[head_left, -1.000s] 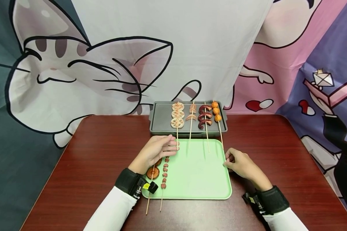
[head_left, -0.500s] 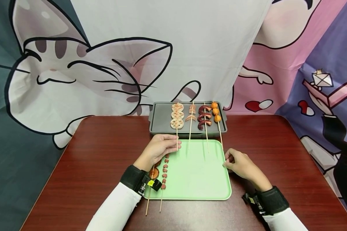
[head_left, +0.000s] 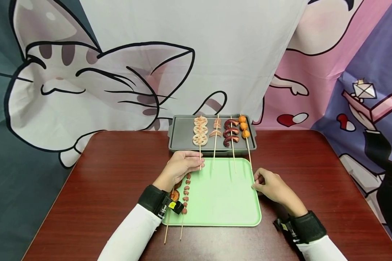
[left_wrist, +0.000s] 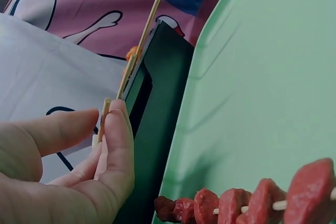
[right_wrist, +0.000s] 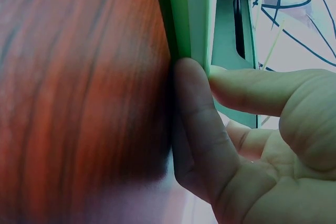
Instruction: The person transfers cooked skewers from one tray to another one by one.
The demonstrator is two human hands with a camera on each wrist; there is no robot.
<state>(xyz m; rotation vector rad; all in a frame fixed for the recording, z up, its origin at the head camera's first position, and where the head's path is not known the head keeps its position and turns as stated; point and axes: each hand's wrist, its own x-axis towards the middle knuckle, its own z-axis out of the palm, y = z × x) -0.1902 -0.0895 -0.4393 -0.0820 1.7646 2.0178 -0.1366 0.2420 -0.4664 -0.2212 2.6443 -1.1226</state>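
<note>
In the head view my left hand [head_left: 178, 167] pinches the bare lower stick of a lotus root skewer [head_left: 200, 140], whose round slices lie on the grey grill pan [head_left: 184, 135]. Up close in the left wrist view, the end of the stick [left_wrist: 104, 116] shows between thumb and fingers. My right hand [head_left: 272, 184] grips the right rim of a light green tray [head_left: 223, 195]; the right wrist view has its thumb and a finger on either side of that rim [right_wrist: 197, 30]. A skewer of small red meat pieces [head_left: 186, 192] and one with round brown slices [head_left: 174, 195], partly hidden by my left wrist, lie at the tray's left.
Beside the lotus root on the pan lie a skewer of pinkish curved pieces [head_left: 215, 133], one of dark red tentacle pieces [head_left: 231, 132] and one of orange balls [head_left: 244, 125]. Their sticks overhang the tray. A reddish wooden table [head_left: 124, 163] carries everything, before a cartoon-printed cloth [head_left: 241, 54].
My left hand has shifted slightly right and closed its fingers onto the lotus root skewer's stick. The right hand stays at the tray rim.
</note>
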